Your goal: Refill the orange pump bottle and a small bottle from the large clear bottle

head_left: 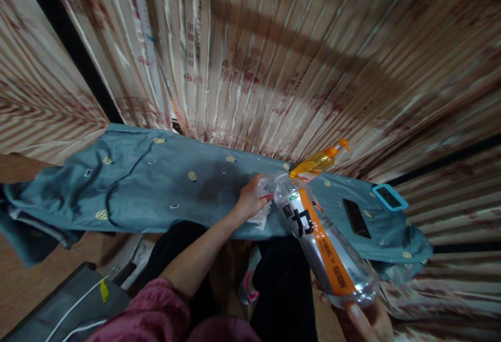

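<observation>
1. Striped curtain (297, 55) filling the whole backdrop, hanging right behind the blue-grey cloth.
2. Blue-grey cloth (156, 190) with small gold dots, spread across a long surface, rumpled and drooping at the far left end. Landmark for everything below.
3. Clear plastic bottle (324, 243) with a white and orange label, tilted hard over the near edge of the cloth, toward its right half. Long axis runs diagonal: neck end pointing up-left at the cloth, base pointing down-right toward the camera. Looks nearly empty, hard to say for sure.
4. Right hand (368, 318) wrapped round the bottle's base, well off the cloth's near edge, mostly cut off by the frame.
5. Left hand (250, 198) resting on the cloth near its middle, closed around a scrunched white wipe or tissue (263, 211) pressed right against the bottle's neck end. Pink sleeve further down the arm.
6. Pump bottle (319, 162) of yellow-orange stuff, lying tilted on the cloth's back edge, nozzle pointing right, just behind the clear bottle's neck.
7. Dark phone (356, 218) flat on the cloth, right of the bottle.
8. Small device with a light-blue frame (389, 197) near the cloth's right end.
</observation>
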A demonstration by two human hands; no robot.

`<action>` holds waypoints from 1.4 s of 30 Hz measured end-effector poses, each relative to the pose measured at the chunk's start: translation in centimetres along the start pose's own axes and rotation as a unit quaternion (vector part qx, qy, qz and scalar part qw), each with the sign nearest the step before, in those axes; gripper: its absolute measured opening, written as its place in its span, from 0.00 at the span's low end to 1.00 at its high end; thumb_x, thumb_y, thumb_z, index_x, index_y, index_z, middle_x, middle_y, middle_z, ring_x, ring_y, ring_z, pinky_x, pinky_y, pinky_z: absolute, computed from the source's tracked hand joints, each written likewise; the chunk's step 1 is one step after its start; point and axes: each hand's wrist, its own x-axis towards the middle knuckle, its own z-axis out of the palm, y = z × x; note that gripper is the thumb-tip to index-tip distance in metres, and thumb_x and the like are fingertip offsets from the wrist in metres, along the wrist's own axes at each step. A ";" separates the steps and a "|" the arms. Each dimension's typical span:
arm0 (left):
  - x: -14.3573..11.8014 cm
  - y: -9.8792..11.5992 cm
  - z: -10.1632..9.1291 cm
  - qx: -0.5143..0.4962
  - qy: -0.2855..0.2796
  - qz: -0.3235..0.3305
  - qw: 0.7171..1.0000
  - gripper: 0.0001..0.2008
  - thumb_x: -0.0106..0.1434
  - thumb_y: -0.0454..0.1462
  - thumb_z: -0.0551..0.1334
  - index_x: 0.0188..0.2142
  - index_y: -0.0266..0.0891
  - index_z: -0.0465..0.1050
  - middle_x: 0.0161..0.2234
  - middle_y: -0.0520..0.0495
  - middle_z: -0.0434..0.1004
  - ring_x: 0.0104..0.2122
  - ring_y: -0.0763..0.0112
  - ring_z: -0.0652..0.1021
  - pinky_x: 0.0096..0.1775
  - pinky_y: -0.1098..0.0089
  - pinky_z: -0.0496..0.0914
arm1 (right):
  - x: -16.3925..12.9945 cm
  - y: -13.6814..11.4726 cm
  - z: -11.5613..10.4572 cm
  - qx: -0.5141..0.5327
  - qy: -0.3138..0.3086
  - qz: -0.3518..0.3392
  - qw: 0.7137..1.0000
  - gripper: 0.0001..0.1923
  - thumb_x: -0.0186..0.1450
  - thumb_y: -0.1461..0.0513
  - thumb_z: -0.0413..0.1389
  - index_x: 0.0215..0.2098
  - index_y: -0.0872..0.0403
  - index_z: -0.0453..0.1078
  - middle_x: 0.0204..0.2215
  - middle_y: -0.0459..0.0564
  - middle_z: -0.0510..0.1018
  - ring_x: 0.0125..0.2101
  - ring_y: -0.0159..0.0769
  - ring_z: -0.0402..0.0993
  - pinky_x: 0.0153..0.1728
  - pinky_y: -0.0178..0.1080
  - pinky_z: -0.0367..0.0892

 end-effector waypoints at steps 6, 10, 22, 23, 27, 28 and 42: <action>0.0 0.3 -0.1 0.004 -0.007 -0.002 1.000 0.28 0.52 0.34 0.70 0.52 0.40 0.66 0.46 0.45 0.77 0.47 0.59 0.78 0.51 0.61 0.71 | -0.2 -0.1 0.0 -0.001 -0.004 0.004 1.000 0.36 0.51 0.54 0.72 0.55 0.47 0.67 0.36 0.50 0.85 0.34 0.42 0.84 0.33 0.35 0.78; -0.1 0.3 -0.2 0.002 -0.007 -0.003 1.000 0.28 0.53 0.34 0.70 0.52 0.40 0.66 0.47 0.45 0.77 0.47 0.59 0.78 0.51 0.60 0.71 | -0.1 0.0 -0.3 -0.009 -0.020 0.004 1.000 0.38 0.53 0.55 0.71 0.58 0.47 0.65 0.36 0.51 0.85 0.35 0.42 0.84 0.34 0.35 0.78; 0.0 0.1 -0.1 0.011 -0.007 -0.003 1.000 0.28 0.53 0.34 0.70 0.52 0.40 0.66 0.47 0.45 0.77 0.48 0.59 0.78 0.51 0.61 0.71 | 0.0 0.0 -0.1 -0.001 0.000 0.008 1.000 0.38 0.50 0.55 0.72 0.56 0.49 0.66 0.35 0.52 0.85 0.33 0.44 0.84 0.32 0.37 0.78; 0.0 0.1 -0.1 0.012 -0.007 -0.002 1.000 0.28 0.53 0.34 0.70 0.52 0.40 0.66 0.47 0.45 0.77 0.48 0.59 0.78 0.51 0.61 0.71 | 0.0 0.1 -0.2 0.000 0.003 0.010 1.000 0.38 0.50 0.55 0.73 0.56 0.49 0.66 0.34 0.52 0.85 0.33 0.45 0.83 0.32 0.37 0.78; 0.0 0.1 0.0 0.010 -0.008 -0.003 1.000 0.28 0.53 0.35 0.70 0.52 0.40 0.66 0.47 0.45 0.78 0.47 0.59 0.79 0.50 0.61 0.72 | 0.0 0.3 -0.6 0.004 0.004 0.013 1.000 0.35 0.51 0.56 0.72 0.54 0.48 0.67 0.35 0.51 0.85 0.33 0.43 0.83 0.33 0.37 0.78; 0.0 0.1 0.0 0.009 -0.007 -0.004 1.000 0.28 0.53 0.35 0.70 0.52 0.39 0.66 0.47 0.45 0.78 0.47 0.59 0.79 0.50 0.61 0.72 | 0.1 0.3 -0.7 0.004 0.000 0.013 1.000 0.35 0.52 0.56 0.72 0.55 0.48 0.67 0.35 0.51 0.85 0.34 0.43 0.83 0.34 0.38 0.78; -0.1 0.0 -0.1 0.007 -0.003 0.018 1.000 0.27 0.53 0.34 0.70 0.52 0.42 0.66 0.49 0.45 0.77 0.49 0.59 0.78 0.51 0.60 0.71 | -0.1 0.5 -0.5 0.002 -0.002 0.013 1.000 0.34 0.52 0.54 0.71 0.54 0.49 0.65 0.34 0.52 0.85 0.32 0.45 0.84 0.32 0.37 0.78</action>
